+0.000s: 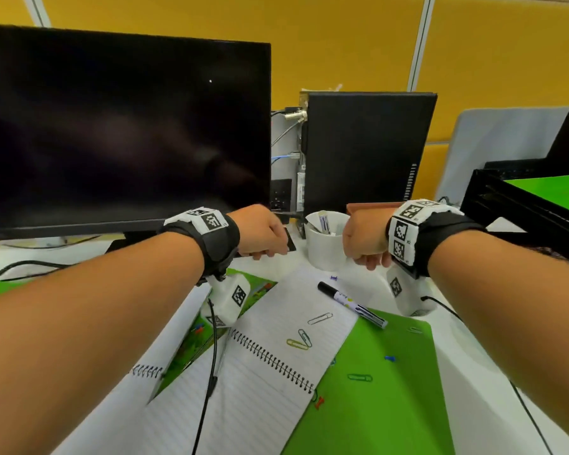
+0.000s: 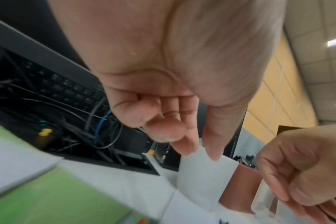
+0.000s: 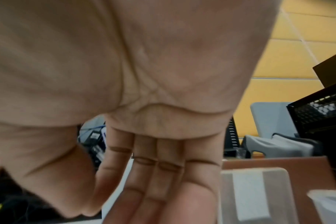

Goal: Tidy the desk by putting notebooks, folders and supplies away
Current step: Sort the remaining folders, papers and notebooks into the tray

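Observation:
An open spiral notebook (image 1: 276, 323) lies on the desk over a green folder (image 1: 375, 372). On it are a black-capped marker (image 1: 352, 303) and loose paper clips (image 1: 299, 341). A blue pushpin (image 1: 390, 358) and a red pushpin (image 1: 319, 402) lie on the folder. My left hand (image 1: 266, 238) hovers left of the white cup (image 1: 326, 251), its fingers (image 2: 190, 141) hanging loosely and holding nothing. My right hand (image 1: 363, 239) hovers right of the cup with its fingers (image 3: 153, 174) curled in. Nothing shows in it.
A dark monitor (image 1: 112, 126) and a black computer case (image 1: 365, 149) stand behind. A black mesh tray (image 1: 523, 211) with a green folder sits at the right. A brown box (image 3: 269, 162) and a clear plastic box (image 3: 259, 189) lie beyond the right hand. Cables (image 1: 211, 372) run from both wrists.

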A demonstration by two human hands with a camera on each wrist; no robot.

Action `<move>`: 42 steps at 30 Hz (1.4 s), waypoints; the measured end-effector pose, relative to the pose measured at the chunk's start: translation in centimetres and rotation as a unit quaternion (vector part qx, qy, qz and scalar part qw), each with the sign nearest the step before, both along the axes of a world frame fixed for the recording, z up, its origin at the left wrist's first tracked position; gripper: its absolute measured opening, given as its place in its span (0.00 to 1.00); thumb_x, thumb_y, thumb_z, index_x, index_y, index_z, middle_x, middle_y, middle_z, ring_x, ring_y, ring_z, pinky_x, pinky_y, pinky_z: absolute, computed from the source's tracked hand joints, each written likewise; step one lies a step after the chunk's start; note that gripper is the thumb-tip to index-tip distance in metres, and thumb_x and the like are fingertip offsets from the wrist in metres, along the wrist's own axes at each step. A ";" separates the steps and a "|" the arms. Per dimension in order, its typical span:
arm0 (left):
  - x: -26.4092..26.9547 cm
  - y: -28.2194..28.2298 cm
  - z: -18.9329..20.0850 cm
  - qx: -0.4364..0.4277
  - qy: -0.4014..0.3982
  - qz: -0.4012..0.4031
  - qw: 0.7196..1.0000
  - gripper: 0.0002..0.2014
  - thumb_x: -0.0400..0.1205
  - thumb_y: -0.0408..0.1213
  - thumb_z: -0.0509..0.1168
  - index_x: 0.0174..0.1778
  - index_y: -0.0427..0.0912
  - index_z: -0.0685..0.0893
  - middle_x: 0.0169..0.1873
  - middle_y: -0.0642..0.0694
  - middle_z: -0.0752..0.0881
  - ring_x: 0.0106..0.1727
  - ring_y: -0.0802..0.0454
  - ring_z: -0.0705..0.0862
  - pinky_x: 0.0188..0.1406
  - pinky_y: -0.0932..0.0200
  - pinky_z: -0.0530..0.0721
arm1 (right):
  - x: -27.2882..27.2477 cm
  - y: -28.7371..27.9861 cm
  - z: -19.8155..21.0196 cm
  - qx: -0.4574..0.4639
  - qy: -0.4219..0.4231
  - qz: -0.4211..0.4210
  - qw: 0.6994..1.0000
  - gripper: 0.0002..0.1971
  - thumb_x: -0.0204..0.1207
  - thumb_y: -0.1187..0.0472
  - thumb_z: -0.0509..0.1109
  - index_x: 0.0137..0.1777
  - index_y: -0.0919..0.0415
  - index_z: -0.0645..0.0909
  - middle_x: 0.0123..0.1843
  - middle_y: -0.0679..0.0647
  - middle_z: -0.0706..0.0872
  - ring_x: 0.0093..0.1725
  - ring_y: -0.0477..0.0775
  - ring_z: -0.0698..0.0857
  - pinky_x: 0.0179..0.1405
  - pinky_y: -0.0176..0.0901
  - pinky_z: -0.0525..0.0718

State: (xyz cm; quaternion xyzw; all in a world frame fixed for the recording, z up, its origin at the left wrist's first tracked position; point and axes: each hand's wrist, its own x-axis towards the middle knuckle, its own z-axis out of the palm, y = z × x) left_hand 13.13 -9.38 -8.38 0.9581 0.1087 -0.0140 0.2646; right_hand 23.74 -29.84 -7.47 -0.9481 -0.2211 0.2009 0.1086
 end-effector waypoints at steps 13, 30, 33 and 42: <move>-7.9 2.4 -6.7 0.035 0.175 0.090 0.980 0.18 0.77 0.55 0.77 0.43 0.41 0.88 0.32 0.45 0.89 0.25 0.50 0.81 0.20 0.66 0.73 | -4.0 0.1 -6.2 -0.163 -0.110 0.080 0.977 0.19 0.65 0.46 0.79 0.33 0.57 0.76 0.37 0.55 0.87 0.45 0.62 0.91 0.53 0.55 0.92; -6.9 2.4 -5.0 -0.008 0.151 0.100 0.983 0.16 0.80 0.44 0.71 0.48 0.31 0.91 0.33 0.41 0.88 0.28 0.47 0.81 0.22 0.64 0.74 | -4.0 -1.7 1.5 0.046 -0.087 0.015 0.995 0.08 0.77 0.62 0.76 0.52 0.66 0.88 0.43 0.59 0.95 0.43 0.59 0.94 0.55 0.55 0.93; -6.7 1.9 -3.6 -0.002 0.125 0.101 0.987 0.14 0.81 0.43 0.70 0.48 0.33 0.91 0.36 0.43 0.90 0.28 0.50 0.83 0.24 0.63 0.76 | -2.4 -2.1 2.9 0.164 -0.128 -0.050 0.977 0.05 0.74 0.63 0.78 0.47 0.63 0.91 0.41 0.60 0.94 0.43 0.59 0.95 0.50 0.54 0.94; -4.3 1.1 2.0 -0.078 -0.151 0.114 0.979 0.06 0.82 0.39 0.73 0.42 0.42 0.89 0.35 0.46 0.93 0.29 0.52 0.89 0.24 0.61 0.80 | 2.2 -1.0 4.0 0.234 -0.234 -0.148 0.932 0.13 0.78 0.64 0.74 0.62 0.62 0.88 0.61 0.62 0.89 0.62 0.64 0.87 0.55 0.48 0.83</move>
